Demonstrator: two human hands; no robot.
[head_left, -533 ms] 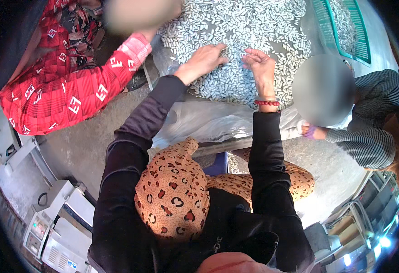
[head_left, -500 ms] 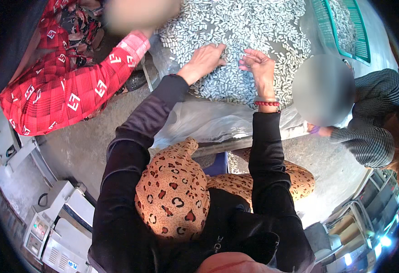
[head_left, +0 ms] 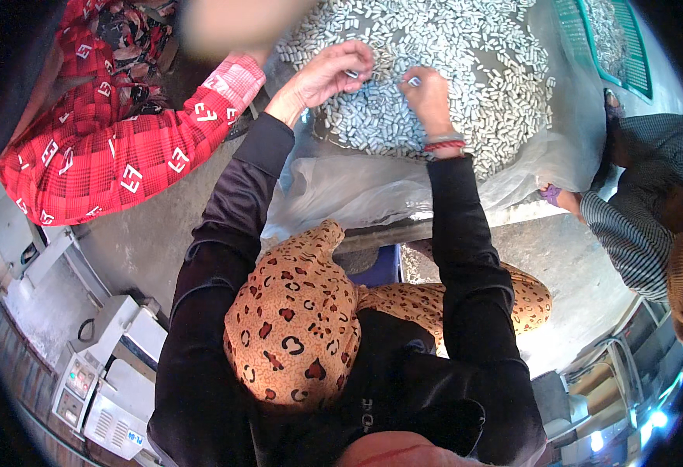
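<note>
A big heap of small white oblong pieces (head_left: 466, 70) lies on a clear plastic sheet (head_left: 357, 191) in front of me. My left hand (head_left: 322, 76) rests on the heap's left side, fingers curled, with a piece pinched at the fingertips. My right hand (head_left: 428, 100), with a red band at the wrist, sits just to the right and pinches one small white piece between thumb and finger. Both fingertips nearly meet above the heap. My black sleeves and a leopard-print scarf (head_left: 294, 327) fill the lower middle.
A person's red patterned sleeve (head_left: 123, 156) reaches toward the heap from the left. Another person in a striped top (head_left: 637, 210) stands at the right. A green mesh basket (head_left: 621, 39) sits at the top right. White machines (head_left: 100, 373) stand at the lower left.
Both hands have moved a little farther up onto the heap and closer together; the red-sleeved arm has shifted slightly.
</note>
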